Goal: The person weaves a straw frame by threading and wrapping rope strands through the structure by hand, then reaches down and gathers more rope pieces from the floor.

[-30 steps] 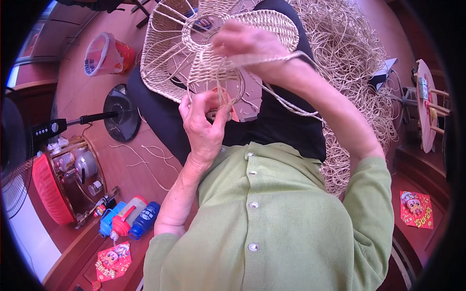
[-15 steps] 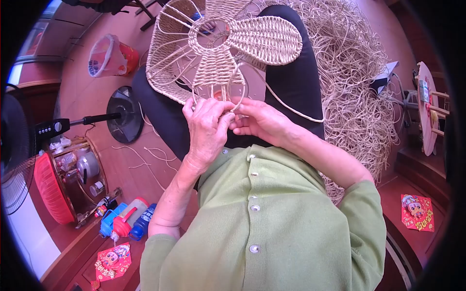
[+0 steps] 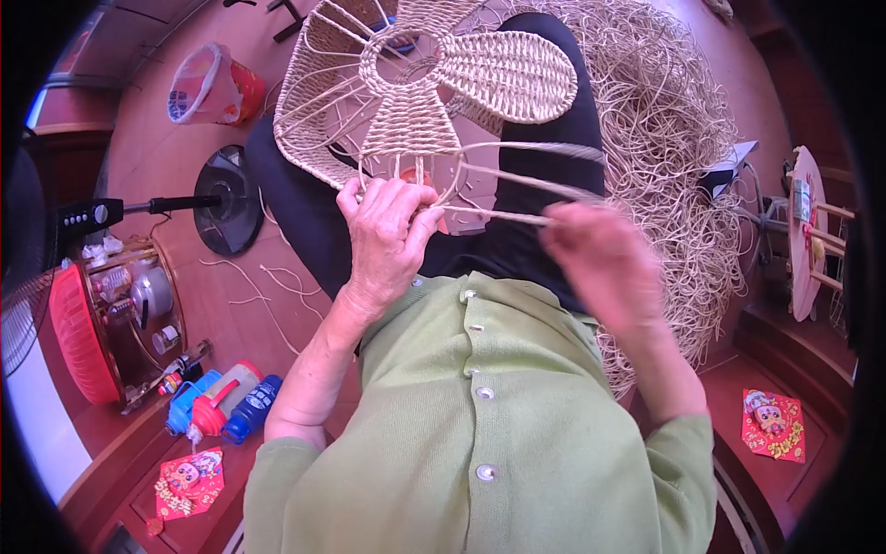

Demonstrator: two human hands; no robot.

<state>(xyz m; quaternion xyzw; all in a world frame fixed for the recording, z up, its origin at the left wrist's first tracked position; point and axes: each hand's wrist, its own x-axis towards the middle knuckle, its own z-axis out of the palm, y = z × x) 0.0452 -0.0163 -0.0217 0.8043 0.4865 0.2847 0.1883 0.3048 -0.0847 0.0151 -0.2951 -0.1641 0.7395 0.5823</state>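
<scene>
A woven piece (image 3: 411, 120) of twisted cord, with petal shapes around an open ring, rests on the lap. My left hand (image 3: 388, 231) is closed on its lower edge, where several bare strands run down. A strand of cord (image 3: 508, 217) stretches right from that edge to my right hand (image 3: 604, 263), which is blurred by motion above the right thigh and closed on the strand's end. Two more lengths of the cord bow out above it, also blurred toward the right.
A large heap of loose cord (image 3: 664, 138) lies on the right. To the left are a lined bin (image 3: 208, 88), a fan's round base (image 3: 228, 200), a rack with a red cover (image 3: 83, 332) and bottles (image 3: 221, 402). A round wooden stool (image 3: 808, 231) stands far right.
My right hand came down from above the woven piece to beside my left hand, then moved out right, drawing the cord taut. My left hand stays at the lower edge.
</scene>
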